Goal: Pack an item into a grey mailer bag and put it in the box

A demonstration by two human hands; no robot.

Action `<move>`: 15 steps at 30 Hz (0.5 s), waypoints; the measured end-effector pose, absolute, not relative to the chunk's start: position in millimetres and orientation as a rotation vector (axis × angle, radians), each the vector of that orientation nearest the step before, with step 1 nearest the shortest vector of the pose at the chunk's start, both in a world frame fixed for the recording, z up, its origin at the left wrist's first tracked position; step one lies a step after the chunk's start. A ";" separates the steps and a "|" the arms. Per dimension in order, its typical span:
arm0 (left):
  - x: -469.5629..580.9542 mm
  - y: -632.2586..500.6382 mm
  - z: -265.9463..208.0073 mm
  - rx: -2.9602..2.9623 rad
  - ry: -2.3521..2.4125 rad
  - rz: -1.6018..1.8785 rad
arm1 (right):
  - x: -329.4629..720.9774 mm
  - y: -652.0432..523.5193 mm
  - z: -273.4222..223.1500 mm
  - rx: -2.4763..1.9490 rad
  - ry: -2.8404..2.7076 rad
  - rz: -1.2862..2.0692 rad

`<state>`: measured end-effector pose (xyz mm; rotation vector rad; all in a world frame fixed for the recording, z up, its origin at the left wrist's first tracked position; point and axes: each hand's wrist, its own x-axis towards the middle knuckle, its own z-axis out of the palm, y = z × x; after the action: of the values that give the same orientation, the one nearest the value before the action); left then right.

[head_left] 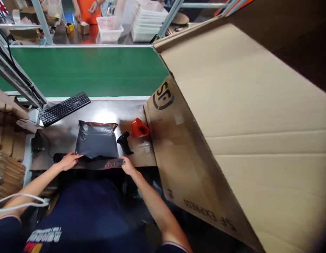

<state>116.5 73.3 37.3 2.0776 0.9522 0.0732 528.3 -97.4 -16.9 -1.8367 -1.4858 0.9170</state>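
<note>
A dark grey mailer bag (pixel 97 140) lies flat on the dark worktop (pixel 105 110), its flap (pixel 101 163) folded toward me at the near edge. My left hand (pixel 69 160) rests on the flap's left end, fingers spread. At the flap's right end my right hand (pixel 127 165) presses down with its fingertips. Right of the bag stands a black handheld scanner (pixel 124 142), and beyond it a red tape dispenser (pixel 139 128).
A large SF Express cardboard box (pixel 231 123) fills the right side. A black keyboard (pixel 64 108) lies at the back left, a mouse (pixel 38 144) at the left. Behind runs a green conveyor belt (pixel 86 70). Another person in orange (pixel 86 10) works beyond it. Flat cartons (pixel 7 165) are stacked at left.
</note>
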 end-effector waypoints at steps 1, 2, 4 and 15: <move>120.5 75.8 41.7 1.957 1.062 0.179 | 525.1 -92.8 -14.3 -1.862 -1.398 0.892; 125.5 79.2 45.2 1.882 1.154 0.269 | 522.2 -85.6 -11.1 -1.870 -1.320 0.874; 138.8 87.5 49.4 1.824 1.309 0.429 | 517.6 -64.3 -2.5 -1.862 -1.200 0.817; 209.7 135.4 47.9 1.550 1.895 0.854 | 502.9 46.8 45.0 -2.216 -0.916 0.461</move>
<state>209.7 135.4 47.9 1.5500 1.8949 0.8545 502.9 46.8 45.0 -2.2161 -0.9159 0.4610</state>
